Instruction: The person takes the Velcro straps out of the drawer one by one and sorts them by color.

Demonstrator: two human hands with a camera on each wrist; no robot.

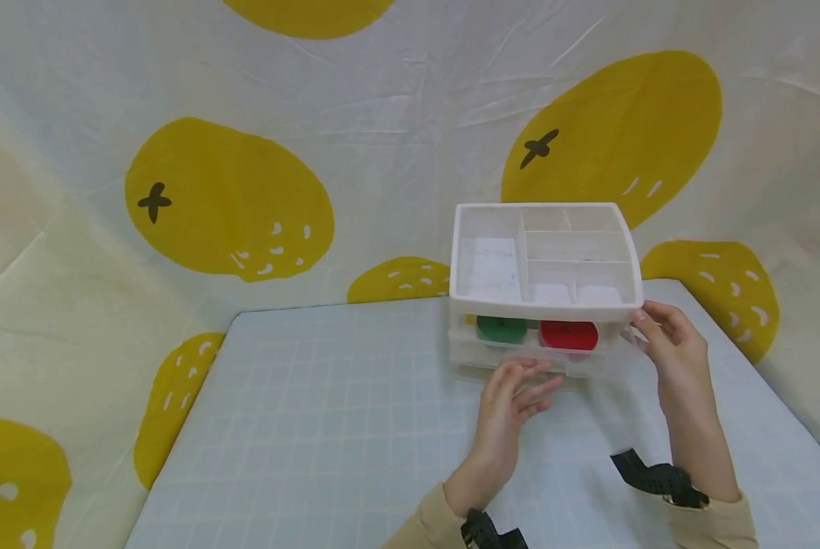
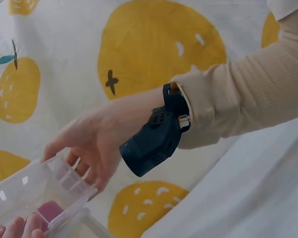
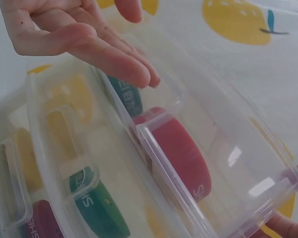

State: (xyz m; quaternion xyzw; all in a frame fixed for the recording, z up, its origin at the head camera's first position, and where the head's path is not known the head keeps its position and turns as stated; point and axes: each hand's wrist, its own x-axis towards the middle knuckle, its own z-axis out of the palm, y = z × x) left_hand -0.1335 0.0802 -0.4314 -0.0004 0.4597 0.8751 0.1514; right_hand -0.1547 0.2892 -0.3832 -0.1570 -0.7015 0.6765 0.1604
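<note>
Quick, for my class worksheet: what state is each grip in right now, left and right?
Left grip: open, fingers extended near the front of the drawer box.
Right grip: closed, holding the drawer box's side.

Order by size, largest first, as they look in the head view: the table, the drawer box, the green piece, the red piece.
1. Table
2. Drawer box
3. Green piece and red piece: not ranked; they look nearly alike, and both are partly hidden.

Grn disc (image 1: 501, 329) part. hidden by top tray (image 1: 547, 311); L-wrist view: drawer (image 2: 27, 191) cut off.
</note>
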